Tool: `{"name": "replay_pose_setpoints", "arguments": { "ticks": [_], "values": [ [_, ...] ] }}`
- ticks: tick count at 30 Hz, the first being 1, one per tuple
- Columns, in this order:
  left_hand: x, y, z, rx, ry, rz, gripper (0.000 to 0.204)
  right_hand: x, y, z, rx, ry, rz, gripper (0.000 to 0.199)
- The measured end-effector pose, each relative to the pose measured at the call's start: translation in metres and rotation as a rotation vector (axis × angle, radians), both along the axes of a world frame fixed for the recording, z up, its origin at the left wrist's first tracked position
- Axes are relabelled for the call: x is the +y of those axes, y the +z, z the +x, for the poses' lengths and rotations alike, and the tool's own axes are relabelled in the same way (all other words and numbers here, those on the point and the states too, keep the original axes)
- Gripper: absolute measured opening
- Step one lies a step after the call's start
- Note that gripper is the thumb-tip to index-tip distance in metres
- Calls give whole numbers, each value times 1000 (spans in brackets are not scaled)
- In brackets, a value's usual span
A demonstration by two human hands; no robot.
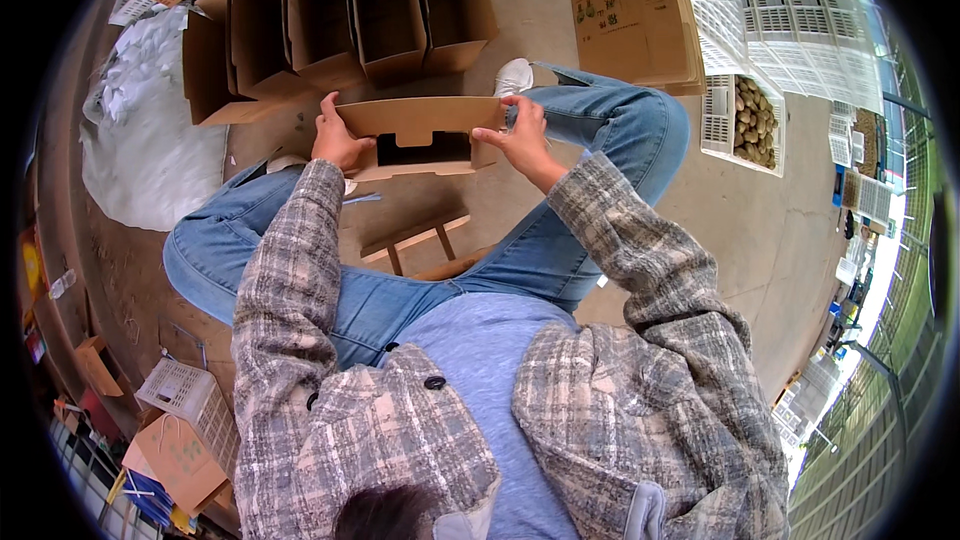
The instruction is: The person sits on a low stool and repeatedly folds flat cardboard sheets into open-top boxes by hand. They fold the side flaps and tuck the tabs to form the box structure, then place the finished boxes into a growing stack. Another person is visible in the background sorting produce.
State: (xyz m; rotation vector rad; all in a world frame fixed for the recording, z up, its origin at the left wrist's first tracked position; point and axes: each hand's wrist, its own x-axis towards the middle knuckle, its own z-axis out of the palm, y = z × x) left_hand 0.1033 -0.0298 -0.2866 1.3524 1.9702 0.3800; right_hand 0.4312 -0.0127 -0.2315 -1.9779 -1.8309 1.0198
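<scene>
A seated person in a plaid jacket and jeans holds a flat brown carton (420,135) out over the knees, above the concrete floor (760,230). The left hand (338,140) is closed around the carton's left end, fingers curled over the top edge and thumb on the near side. The right hand (520,138) is closed around the right end, fingers wrapped over the top corner and thumb pressing the near face. The carton is partly folded: a long panel runs along its top, a dark rectangular opening shows in its middle, and a lower flap hangs toward the person.

Just beyond the carton stands a row of open boxes (340,15), set upright side by side with their flaps raised. Left of the carton, well apart, a white sheet (140,130) lies crumpled on the floor. Below the carton, between the legs, part of a wooden stool (415,240) shows. Beyond and to the right of the carton lies a stack of flat cardboard (630,15), and farther right a white crate (745,120) holds small brown fruit (757,122). More white crates (790,5) are stacked beyond it. A white shoe (514,76) rests just above the carton's right end.
</scene>
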Motion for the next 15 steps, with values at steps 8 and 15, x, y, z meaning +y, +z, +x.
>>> {"name": "replay_pose_setpoints", "arguments": {
  "ticks": [8, 15],
  "values": [
    [-18, 7, 25, 70, 43, 12, 120, -7, -53, -23, 56, -98, -252, 118],
    [-9, 5, 14, 30, -25, -31, 120, 5, -53, -33, -84, -73, -40, 105]
  ]
}}
